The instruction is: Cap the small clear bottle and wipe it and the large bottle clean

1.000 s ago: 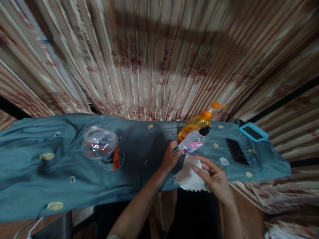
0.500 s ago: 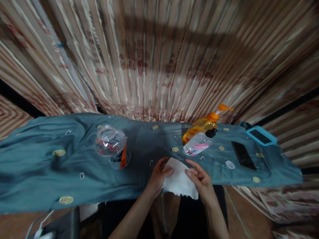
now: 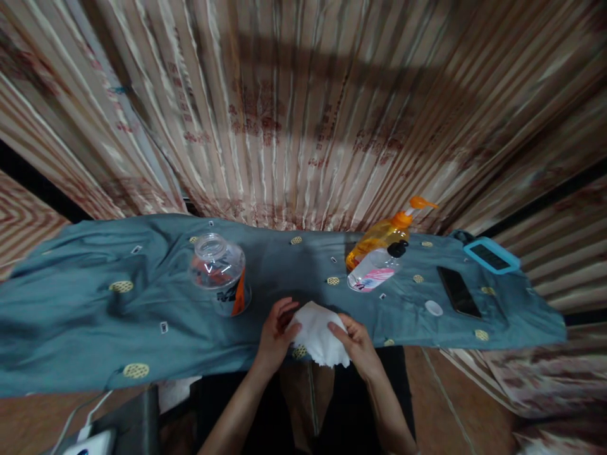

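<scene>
Both hands meet at the near edge of the desk (image 3: pixel 71 335), which is covered by a blue-grey cloth (image 3: pixel 199 341) with small gold and white motifs. Between them is a white tissue (image 3: pixel 318 332), crumpled and partly folded, lying just over the cloth's near edge.

The left hand (image 3: pixel 274 332) is at the tissue's left side; its grip is pinching the tissue, fingers curled onto the top of the fold. The right hand (image 3: pixel 356 341) holds the right side; its grip is likewise pressed onto the tissue, thumb and forefinger on its upper edge. Both forearms come up from the bottom of the frame.

Farther back and to the right, a clear spray bottle (image 3: pixel 374 273) with a black cap and a pink label lies tilted on the cloth, touching or just in front of an orange pump bottle (image 3: pixel 379 237). The two are apart from the hands.

To the left of the hands stands a clear plastic jar (image 3: pixel 220 273) with an orange-and-dark label, mouth up, near the left hand but not touching it.

On the right part of the desk lie a small white cap (image 3: pixel 433 308), a black phone (image 3: pixel 458 291) face up beside it, and a device in a light blue case (image 3: pixel 490 255) at the far corner. A striped curtain (image 3: pixel 303 114) hangs behind the desk.
</scene>
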